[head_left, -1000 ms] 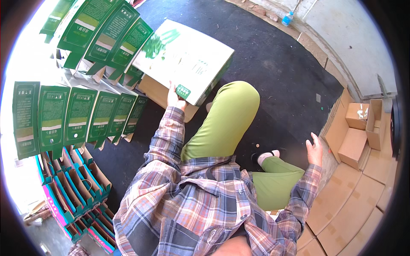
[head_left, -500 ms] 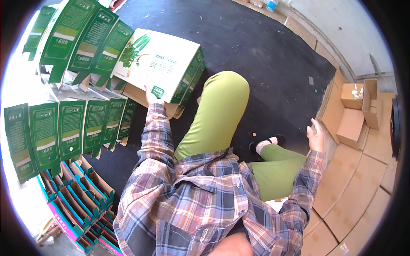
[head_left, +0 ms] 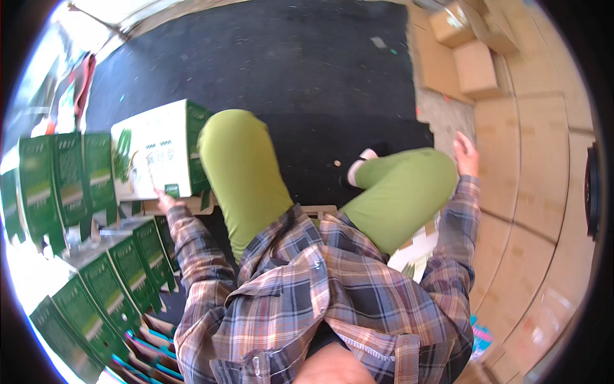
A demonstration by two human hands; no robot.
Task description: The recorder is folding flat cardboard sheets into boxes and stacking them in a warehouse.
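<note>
A carton (head_left: 167, 146) with a white top, a printed vegetable picture and green sides stands to my left, against my left knee. My left hand (head_left: 169, 202) holds its near edge, with a digit on the white top; the other fingers are partly hidden. On my other side, my right hand (head_left: 466, 155) is raised just past my right knee. Its fingers are loosely apart and hold nothing, and brown cardboard cartons (head_left: 499, 153) lie beside it. Green cartons (head_left: 54, 179) stand in a row to the left of the white-topped one.
More green cartons (head_left: 102, 291) line the lower left, above open trays (head_left: 150, 339) with blue and pink edges. Smaller brown boxes (head_left: 476, 67) sit at the upper right. Black matting (head_left: 268, 57) covers the floor ahead. White printed material (head_left: 419, 253) shows beneath my right leg.
My view has turned, and the surroundings have shifted within it. My left hand stays at the white-topped carton's near edge. My right hand remains raised and empty beside the brown cartons.
</note>
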